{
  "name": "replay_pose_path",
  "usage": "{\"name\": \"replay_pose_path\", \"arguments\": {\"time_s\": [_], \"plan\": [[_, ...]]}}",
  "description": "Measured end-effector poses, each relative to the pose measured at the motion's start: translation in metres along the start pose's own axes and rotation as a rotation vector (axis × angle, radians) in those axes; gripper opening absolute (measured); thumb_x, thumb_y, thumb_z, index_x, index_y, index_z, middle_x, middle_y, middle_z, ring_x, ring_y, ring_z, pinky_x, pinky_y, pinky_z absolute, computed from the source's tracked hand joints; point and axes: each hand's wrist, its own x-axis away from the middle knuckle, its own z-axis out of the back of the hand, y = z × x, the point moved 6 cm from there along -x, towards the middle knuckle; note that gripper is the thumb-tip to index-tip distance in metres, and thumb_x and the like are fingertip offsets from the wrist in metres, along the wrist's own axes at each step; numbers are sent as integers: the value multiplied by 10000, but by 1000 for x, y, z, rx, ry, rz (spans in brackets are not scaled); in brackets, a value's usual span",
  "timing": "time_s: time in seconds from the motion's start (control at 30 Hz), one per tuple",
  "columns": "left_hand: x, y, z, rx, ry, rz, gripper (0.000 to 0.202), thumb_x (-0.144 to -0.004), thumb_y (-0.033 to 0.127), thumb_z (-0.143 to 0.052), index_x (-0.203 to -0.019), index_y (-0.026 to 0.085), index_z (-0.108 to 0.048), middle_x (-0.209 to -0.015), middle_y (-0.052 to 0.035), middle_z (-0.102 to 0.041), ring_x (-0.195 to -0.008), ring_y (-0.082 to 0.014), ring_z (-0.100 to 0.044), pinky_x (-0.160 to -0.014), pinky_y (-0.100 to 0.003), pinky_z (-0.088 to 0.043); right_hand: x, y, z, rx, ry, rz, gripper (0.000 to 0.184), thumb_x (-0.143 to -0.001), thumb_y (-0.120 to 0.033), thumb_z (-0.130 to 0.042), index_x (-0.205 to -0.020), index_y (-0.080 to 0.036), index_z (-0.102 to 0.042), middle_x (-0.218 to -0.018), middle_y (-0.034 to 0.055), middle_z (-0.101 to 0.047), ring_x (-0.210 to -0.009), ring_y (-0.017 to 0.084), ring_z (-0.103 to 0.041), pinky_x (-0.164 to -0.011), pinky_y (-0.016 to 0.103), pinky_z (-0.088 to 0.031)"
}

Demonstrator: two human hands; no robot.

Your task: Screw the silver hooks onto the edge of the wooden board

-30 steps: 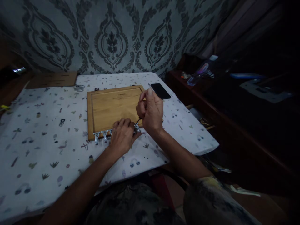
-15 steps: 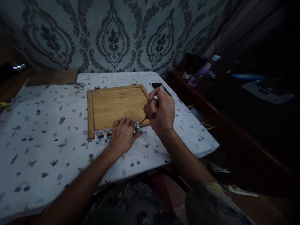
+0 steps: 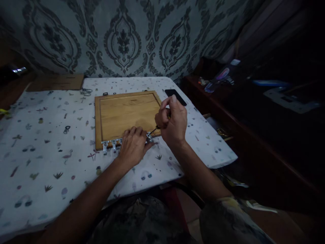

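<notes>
A framed wooden panel (image 3: 119,115), like a small cabinet door, lies flat on the table. Several silvery metal hinges (image 3: 105,147) are lined up along its near edge. My left hand (image 3: 133,146) is closed over that edge, fingers on the panel and thumb on the near side, holding the rightmost hinge (image 3: 149,137); it hides the middle of the row. In my right hand (image 3: 174,122), curled shut, is a screwdriver (image 3: 153,130). Its thin shaft slants down to the left, with the tip at the rightmost hinge. The fingers cover most of its handle.
A printed white cloth (image 3: 76,183) covers the table. Behind the panel's right corner lies a black phone (image 3: 175,96). Brown cardboard (image 3: 56,83) and scissors (image 3: 86,92) are at the back left, and a small metal clip (image 3: 66,129) is left of the panel. A plastic bottle (image 3: 222,75) stands right.
My right hand has shifted slightly left with the screwdriver, its tip still at the rightmost hinge. My left hand and the panel stay put.
</notes>
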Motion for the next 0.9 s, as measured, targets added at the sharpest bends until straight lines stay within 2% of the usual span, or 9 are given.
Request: {"name": "replay_pose_path", "arguments": {"time_s": [0.37,0.77,0.9], "plan": [[1,0,-2,-9,-12,6,362,-973,489,-525,-1037,148,-629,-1074,-98,-638,-1082,-294,-564,-899,-425,-445,0,-1,-3,-13,-51,-12,443,-916,-603,-550,-684,-234,-473,-401,-131,-200,-313,43,-134,-345,201,-152],[0,-1,-2,-7,-33,21,374,-976,485,-520,-1078,144,-635,-1117,-111,-637,-1101,-291,-562,-911,-426,-440,5,2,-16,-47,-315,-116,448,-901,-593,-591,-677,-216,-499,-377,-141,-231,-324,34,-127,-360,187,-167],[0,-1,-1,-9,-32,30,371,-968,485,-537,-1078,147,-643,-1103,-118,-642,-1096,-292,-560,-910,-434,-444,1,5,-17,-30,-365,-134,449,-906,-604,-578,-683,-221,-501,-390,-139,-218,-320,38,-127,-353,193,-168]]}}
